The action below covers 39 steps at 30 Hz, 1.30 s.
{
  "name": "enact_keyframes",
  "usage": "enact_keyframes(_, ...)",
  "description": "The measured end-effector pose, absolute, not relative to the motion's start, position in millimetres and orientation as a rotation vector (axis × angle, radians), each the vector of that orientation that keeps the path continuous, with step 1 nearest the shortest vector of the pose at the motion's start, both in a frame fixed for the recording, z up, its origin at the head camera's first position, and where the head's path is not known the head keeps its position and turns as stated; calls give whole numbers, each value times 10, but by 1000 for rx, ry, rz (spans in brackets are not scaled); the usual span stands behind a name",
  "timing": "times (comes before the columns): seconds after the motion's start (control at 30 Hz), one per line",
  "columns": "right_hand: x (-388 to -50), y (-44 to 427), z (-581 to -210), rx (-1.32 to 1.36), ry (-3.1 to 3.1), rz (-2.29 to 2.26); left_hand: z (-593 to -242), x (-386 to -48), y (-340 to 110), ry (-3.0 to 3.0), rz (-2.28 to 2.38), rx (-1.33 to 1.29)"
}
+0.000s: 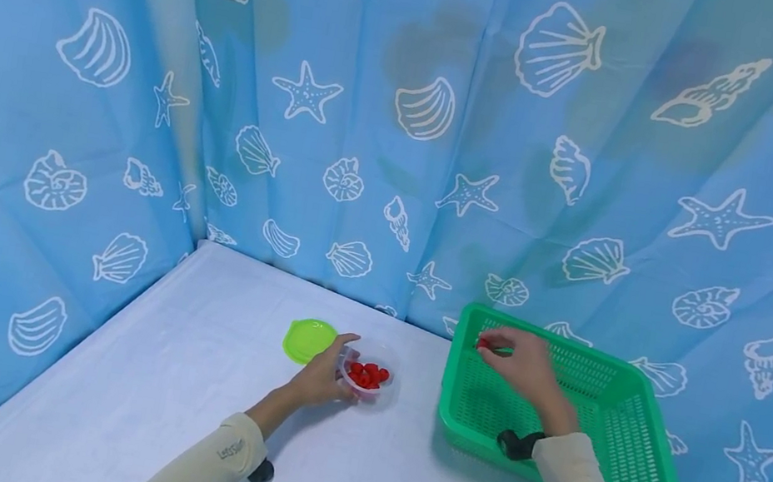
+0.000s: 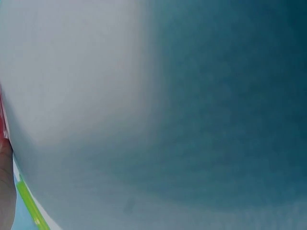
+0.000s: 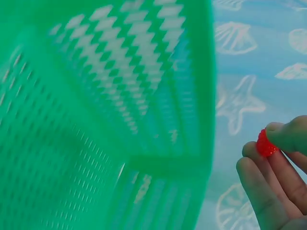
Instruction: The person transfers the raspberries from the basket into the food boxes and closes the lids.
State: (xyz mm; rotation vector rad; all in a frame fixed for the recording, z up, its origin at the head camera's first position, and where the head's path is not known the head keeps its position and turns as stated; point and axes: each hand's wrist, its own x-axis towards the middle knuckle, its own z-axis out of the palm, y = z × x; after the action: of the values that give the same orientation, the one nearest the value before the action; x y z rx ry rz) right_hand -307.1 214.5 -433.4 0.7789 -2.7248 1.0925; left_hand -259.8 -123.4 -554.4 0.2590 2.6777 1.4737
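Note:
My left hand grips the side of a small clear round tub on the table, its fingers and thumb curled round the wall. Several red raspberries lie inside the tub. Over the left part of a green plastic basket, my right hand pinches one raspberry between thumb and fingers. The right wrist view shows the berry's bumpy surface. In the left wrist view, just a sliver of my left hand appears at the left edge.
A lime-green round lid lies on the white tablecloth, behind and left of the tub. The basket's slotted walls rise at the right of the table. A blue curtain with white shells hangs at the back and left.

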Motion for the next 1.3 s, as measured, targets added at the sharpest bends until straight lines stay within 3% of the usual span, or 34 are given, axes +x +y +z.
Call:
enact_keyframes(0.83, -2495, 1056, -4784, 514, -2250, 1541, -5597, -2618, -1259, 2664, 1513, 308)
enact_keyframes(1.3, -2423, 691, -4900, 510, -2243, 1563, -5586, -2599, -1238, 2704, 1467, 253)
